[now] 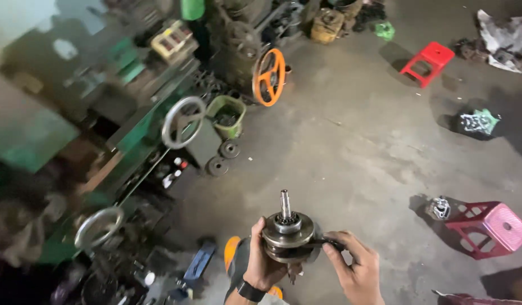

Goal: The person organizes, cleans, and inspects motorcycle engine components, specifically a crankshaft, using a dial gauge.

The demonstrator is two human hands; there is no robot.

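Workshop interior, viewed from above: stained grey concrete floor (351,147) with machinery along the left side. Fingers (260,237) of the left hand (263,265) are closed around the left rim of a round, grey steel crankshaft assembly (288,234), whose stub shaft (285,204) points upward; a black watch (250,291) sits on that wrist. Fingers (334,240) of the right hand (357,270) pinch a dark part at the assembly's right edge; what that part is cannot be told. The assembly is held in the air above the floor, low in the middle of the view. Below the hands lies an orange-and-grey object (234,254), partly hidden. Left: a green machine (131,121) with two grey handwheels (183,122) (99,227). Farther back: an orange handwheel (269,77) and a green bucket (227,116). Right: a pink plastic stool (492,227) near, a red plastic stool (428,62) far.
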